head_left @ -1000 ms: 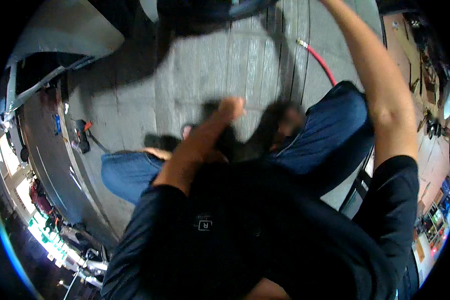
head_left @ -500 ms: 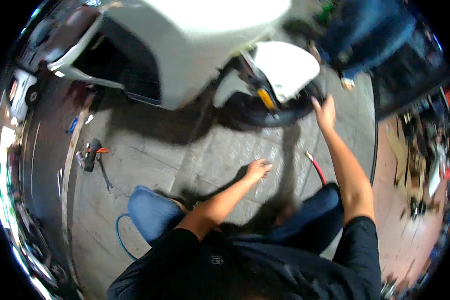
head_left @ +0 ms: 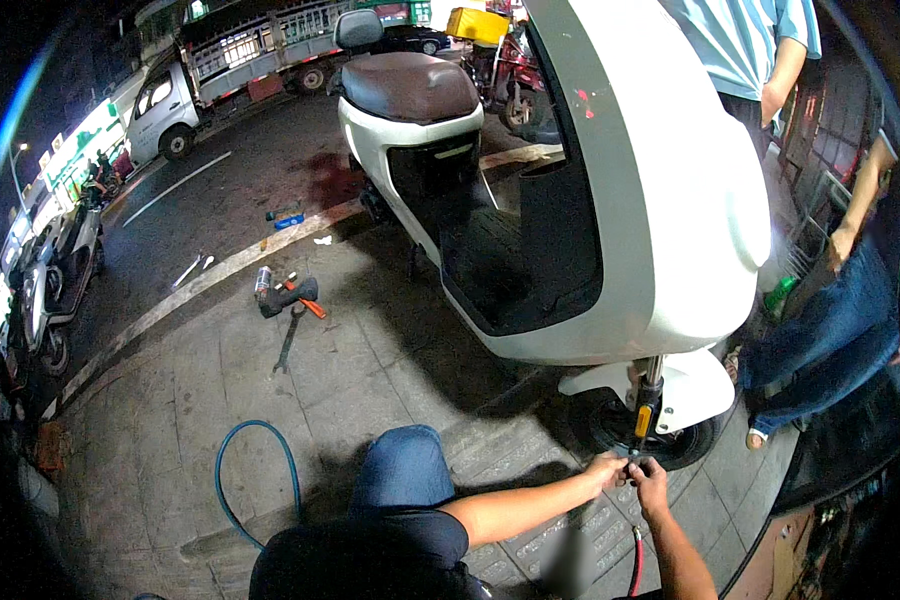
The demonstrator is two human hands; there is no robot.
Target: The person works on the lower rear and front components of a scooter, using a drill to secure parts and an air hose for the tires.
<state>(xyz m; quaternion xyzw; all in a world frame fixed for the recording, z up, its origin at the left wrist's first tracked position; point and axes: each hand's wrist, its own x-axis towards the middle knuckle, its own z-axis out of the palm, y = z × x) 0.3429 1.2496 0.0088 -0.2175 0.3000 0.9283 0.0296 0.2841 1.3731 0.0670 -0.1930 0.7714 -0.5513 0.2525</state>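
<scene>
A white electric scooter (head_left: 635, 180) stands in front of me, its front wheel (head_left: 688, 448) under a white fender (head_left: 708, 388). A fork leg with a yellow part (head_left: 643, 420) runs down to the wheel's hub. Just below that leg, at the axle end, my left hand (head_left: 604, 474) and my right hand (head_left: 651, 485) meet with fingertips pinched together. Whatever they grip there is too small to make out. Beneath my right wrist a red hose (head_left: 637, 562) ends in a metal fitting.
On the pavement at left lie an open-ended wrench (head_left: 289, 342), a dark power tool (head_left: 288, 297), a spray can (head_left: 263, 279) and a looped blue hose (head_left: 221, 470). A person in jeans (head_left: 832, 330) sits at right; another in a light-blue shirt (head_left: 735, 45) stands behind the scooter.
My view has swung left and up. My left hand has moved forward to the axle. My right hand has left the tyre's outer side and joined it there.
</scene>
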